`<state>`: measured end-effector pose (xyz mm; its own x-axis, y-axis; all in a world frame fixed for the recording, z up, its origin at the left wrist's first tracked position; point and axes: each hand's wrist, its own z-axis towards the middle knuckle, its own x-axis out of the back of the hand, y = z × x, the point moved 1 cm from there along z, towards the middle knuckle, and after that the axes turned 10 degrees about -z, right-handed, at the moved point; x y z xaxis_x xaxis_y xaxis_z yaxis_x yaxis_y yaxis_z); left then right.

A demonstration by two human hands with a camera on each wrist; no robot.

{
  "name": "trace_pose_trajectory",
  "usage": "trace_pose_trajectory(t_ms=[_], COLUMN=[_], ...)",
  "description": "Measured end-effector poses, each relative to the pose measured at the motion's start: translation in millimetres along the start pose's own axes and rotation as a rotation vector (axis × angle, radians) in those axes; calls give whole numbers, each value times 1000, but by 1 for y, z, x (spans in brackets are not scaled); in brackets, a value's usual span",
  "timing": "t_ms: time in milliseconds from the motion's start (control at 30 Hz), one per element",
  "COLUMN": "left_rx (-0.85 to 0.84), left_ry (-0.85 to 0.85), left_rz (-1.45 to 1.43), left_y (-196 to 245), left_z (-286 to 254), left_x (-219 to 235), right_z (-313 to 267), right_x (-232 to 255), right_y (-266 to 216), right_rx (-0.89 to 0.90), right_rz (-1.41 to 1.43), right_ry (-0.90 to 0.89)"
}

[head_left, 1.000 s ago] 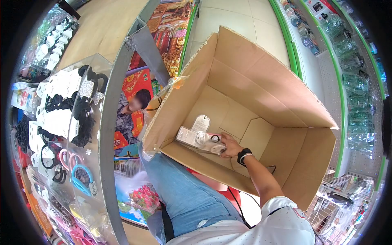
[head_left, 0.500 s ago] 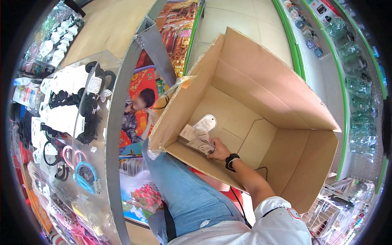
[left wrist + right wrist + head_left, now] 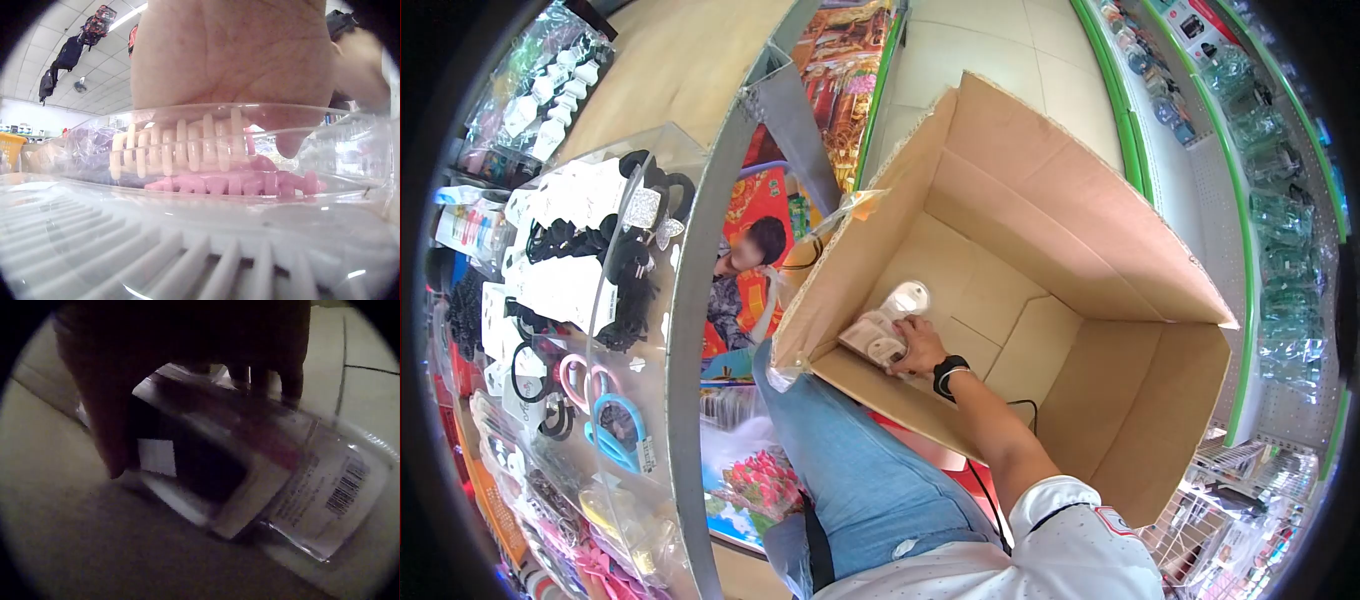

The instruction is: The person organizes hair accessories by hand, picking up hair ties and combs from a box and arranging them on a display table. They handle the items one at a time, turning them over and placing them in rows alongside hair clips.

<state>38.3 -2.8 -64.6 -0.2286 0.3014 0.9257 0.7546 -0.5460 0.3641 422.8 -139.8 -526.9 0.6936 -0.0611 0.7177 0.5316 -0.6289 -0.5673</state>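
Inside a cardboard box (image 3: pixel 1030 190), my right hand (image 3: pixel 920 348) reaches down to a small group of packs near the left corner. In the right wrist view its thumb and fingers straddle a clear plastic pack (image 3: pixel 194 456) with a dark panel and a white label. A pack with a barcode (image 3: pixel 331 497) lies against it. A round-ended pack (image 3: pixel 910 298) sits just beyond the hand. My left hand (image 3: pixel 231 56) is at the rim of a clear plastic bin, its fingers mostly hidden. Cream hair claw clips (image 3: pixel 181 147) and pink hair claw clips (image 3: pixel 231 184) lie below it.
Left of the box stands a clear display (image 3: pixel 685 250) of hair ties on cards, beside a grey metal edge (image 3: pixel 690 400). Green-edged shelves (image 3: pixel 1240 250) line the right side. A dark cord (image 3: pixel 1035 415) hangs over the box's near wall.
My right hand has moved left and deeper into the corner of the box, bringing the pack against the others there. The head view has shifted slightly.
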Motion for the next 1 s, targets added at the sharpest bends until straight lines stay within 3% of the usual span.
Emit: trace_pose_trajectory(t_ms=[100, 167, 300, 367, 400, 467, 600, 700, 800, 900, 1000], left_rx=[-3, -8, -24, -24, -25, -25, -28, -41, -54, -54, -38], left_ry=[-6, -9, 1, 0, 3, 10, 10, 5, 7, 11, 7], left_rz=[16, 29, 30, 31, 5, -20, -8, -6, -17, -31, -11], left_y=[-1, -1, 0, 1, 3, 4, 1, 4, 6, 4, 6], left_z=[-1, 0, 0, 1, 2, 2, 1, 4, 5, 5, 3], left_x=[0, 0, 0, 0, -1, -1, -1, -1, -1, -1, 0], right_z=[1, -1, 0, 4, 2, -2, -3, 1, 13, 29, 33], right_x=[-25, -36, -29, -15, -5, 12, 35, 66, 82, 63, 54], right_y=[1, 2, 7, 6, 2, -2, 11, 24, 35, 50, 36], right_rx=[36, -13, 25, -67, -66, -67, 96, 95, 73, 213, 240], right_rz=[155, 434, 264, 218, 218, 312, 205, 80, -36, -215, -268], right_ry=[-87, -8, 3, -245, -245, -429, -396, -333, -394, -243, -219])
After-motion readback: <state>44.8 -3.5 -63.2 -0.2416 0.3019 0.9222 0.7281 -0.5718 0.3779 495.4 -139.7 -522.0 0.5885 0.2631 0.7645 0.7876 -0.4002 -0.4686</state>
